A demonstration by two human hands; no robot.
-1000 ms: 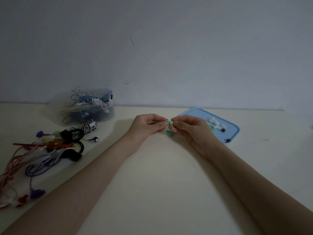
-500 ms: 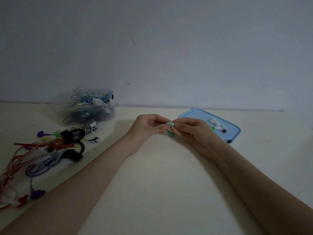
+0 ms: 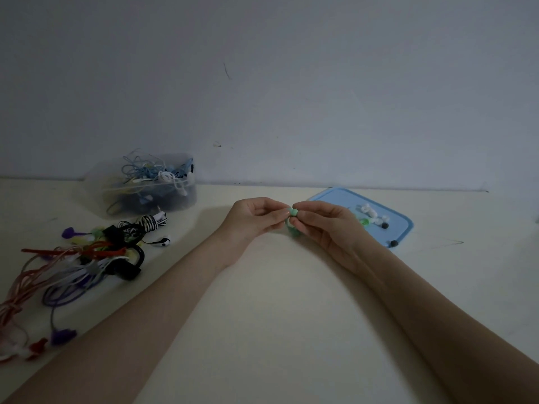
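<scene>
A small mint-green earphone piece [image 3: 292, 212] is pinched between the fingertips of both hands above the middle of the table. My left hand [image 3: 253, 220] comes in from the left with its fingers curled on the piece. My right hand [image 3: 323, 223] meets it from the right, thumb and forefinger on the same piece. A green bundle of cord [image 3: 294, 231] hangs just below the fingertips, partly hidden by my right hand.
A blue lid [image 3: 404, 221] behind my right hand carries small white, green and dark ear tips. A clear tub [image 3: 186, 196] of tangled earphones stands at the back left. A heap of coloured cables [image 3: 87, 258] sprawls over the table's left side.
Both hands have stayed together on the green piece, with only slight finger shifts. The view has drifted a little.
</scene>
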